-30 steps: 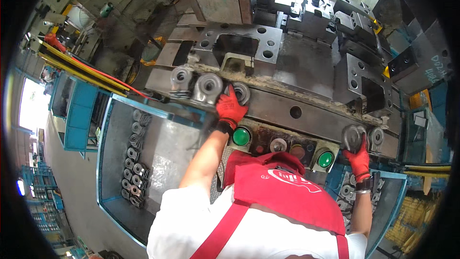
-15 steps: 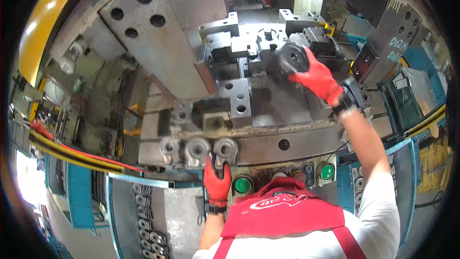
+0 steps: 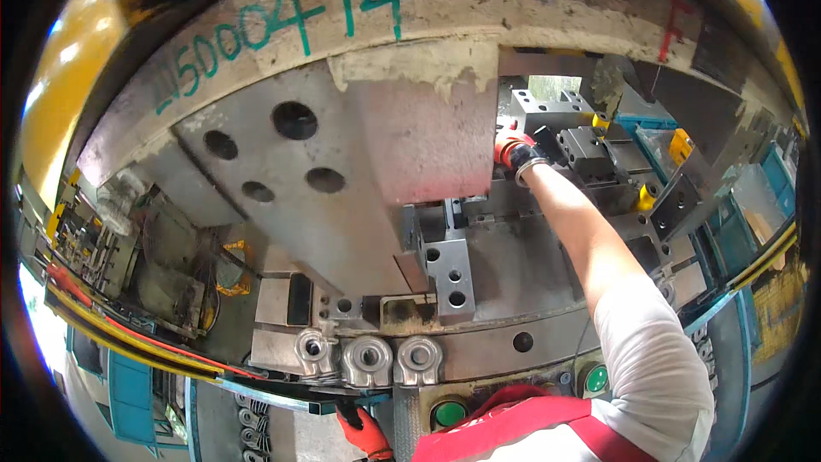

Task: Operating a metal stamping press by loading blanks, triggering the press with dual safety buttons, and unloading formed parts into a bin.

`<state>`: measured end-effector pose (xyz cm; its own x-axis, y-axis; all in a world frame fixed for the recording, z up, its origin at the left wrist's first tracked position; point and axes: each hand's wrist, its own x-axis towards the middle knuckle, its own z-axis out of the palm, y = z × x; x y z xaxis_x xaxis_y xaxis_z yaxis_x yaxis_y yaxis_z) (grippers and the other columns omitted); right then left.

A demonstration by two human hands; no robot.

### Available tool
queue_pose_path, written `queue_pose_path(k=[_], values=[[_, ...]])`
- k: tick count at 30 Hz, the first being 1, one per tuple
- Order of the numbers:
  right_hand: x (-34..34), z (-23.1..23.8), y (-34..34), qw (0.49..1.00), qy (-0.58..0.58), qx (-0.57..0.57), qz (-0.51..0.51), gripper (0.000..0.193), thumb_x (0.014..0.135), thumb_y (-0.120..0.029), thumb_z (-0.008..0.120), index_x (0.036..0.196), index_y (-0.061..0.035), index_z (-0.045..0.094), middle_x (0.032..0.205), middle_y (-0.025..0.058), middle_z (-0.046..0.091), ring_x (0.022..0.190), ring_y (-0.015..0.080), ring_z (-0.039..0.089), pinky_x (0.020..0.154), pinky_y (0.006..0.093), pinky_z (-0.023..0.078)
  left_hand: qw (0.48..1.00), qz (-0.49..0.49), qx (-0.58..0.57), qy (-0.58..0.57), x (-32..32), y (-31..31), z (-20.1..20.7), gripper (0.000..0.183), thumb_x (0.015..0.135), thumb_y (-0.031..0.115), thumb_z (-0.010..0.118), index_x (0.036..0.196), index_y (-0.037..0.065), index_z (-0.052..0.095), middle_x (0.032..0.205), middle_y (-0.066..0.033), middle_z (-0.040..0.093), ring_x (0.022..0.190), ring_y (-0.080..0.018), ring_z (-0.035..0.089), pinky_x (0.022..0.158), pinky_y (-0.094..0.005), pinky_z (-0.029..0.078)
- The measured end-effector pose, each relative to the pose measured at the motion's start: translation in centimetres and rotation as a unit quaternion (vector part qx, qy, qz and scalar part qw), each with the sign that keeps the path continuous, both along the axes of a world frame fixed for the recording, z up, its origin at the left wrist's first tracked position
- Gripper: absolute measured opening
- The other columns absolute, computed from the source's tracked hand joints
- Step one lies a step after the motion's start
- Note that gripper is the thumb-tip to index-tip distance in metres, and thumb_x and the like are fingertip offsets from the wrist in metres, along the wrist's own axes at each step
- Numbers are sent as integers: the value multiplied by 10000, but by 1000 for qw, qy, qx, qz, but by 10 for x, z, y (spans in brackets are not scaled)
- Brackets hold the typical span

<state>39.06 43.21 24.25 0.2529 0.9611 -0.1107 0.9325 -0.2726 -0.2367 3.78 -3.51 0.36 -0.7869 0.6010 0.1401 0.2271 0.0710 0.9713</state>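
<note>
Red-gloved, my right hand (image 3: pixel 512 147) reaches deep into the press, beside the steel blocks of the lower die (image 3: pixel 587 154). Its fingers are mostly hidden behind the hanging upper block (image 3: pixel 410 133), so what they hold, if anything, does not show. My left hand (image 3: pixel 366 436), in a red glove with dark fingers, is low at the front, below the press ledge. Its fingers look apart and nothing shows in them. Just above it, three grey metal parts with round holes stand in a row on the ledge: a left one (image 3: pixel 305 361), a middle one (image 3: pixel 352 370) and a right one (image 3: pixel 404 370).
Overhead, the heavy upper die hangs close above my right arm. A drilled steel block (image 3: pixel 456 278) stands at the die's front. Two green push buttons, left (image 3: pixel 449 413) and right (image 3: pixel 596 379), sit below the ledge. More metal parts (image 3: pixel 250 436) lie at lower left.
My right hand has gone farther into the press; the round metal part it held is now out of sight. My left hand has dropped away from the parts on the ledge. The view has shifted.
</note>
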Motion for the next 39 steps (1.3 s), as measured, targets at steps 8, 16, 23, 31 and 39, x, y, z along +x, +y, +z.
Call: queue_pose_path(k=[8, 16, 23, 31, 39], values=[[0, -17, 19, 994, -62, -52, 74, 634, 734, -552, 511, 1222, -148, 494, 1248, 148, 485, 1102, 326, 502, 887, 444, 412, 995, -9, 27, -95, 4, 4, -44, 422, 819, 16, 501, 1237, 35, 439, 1076, -89, 563, 843, -146, 554, 676, -245, 446], [-3, 16, -153, 987, 44, 90, 125, 947, 747, -560, 538, 1358, 37, 128, 1330, 306, 262, 1265, 412, 242, 1027, 445, 236, 975, 8, 14, -219, 2, -12, -67, 366, 828, 5, 510, 1191, -13, 460, 1105, -112, 548, 996, -186, 521, 869, -299, 413], [50, -46, -350, 935, 191, 213, 211, 699, 754, -247, 658, 1285, 54, 319, 1269, 251, 401, 1211, 335, 372, 1005, 369, 297, 894, -148, -194, -375, 30, -39, -73, 504, 842, 274, 579, 1277, 121, 377, 1123, -64, 533, 971, -195, 523, 740, -327, 453], [175, -263, -529, 885, 353, 173, -251, 780, 709, -221, 690, 1301, 70, 273, 1227, 245, 443, 1135, 334, 437, 931, 359, 370, 902, -301, -241, -193, 66, -47, -126, 775, 700, 211, 739, 1290, -9, 287, 1099, -155, 531, 947, -213, 543, 787, -320, 456], [174, -300, -534, 928, 289, 16, -234, 1012, 616, -281, 764, 1337, 64, 144, 1243, 283, 399, 1161, 365, 410, 951, 369, 361, 913, -240, -299, -142, 72, -39, -122, 864, 654, 298, 761, 1292, -30, 281, 1148, -193, 520, 1040, -269, 526, 859, -336, 426]])
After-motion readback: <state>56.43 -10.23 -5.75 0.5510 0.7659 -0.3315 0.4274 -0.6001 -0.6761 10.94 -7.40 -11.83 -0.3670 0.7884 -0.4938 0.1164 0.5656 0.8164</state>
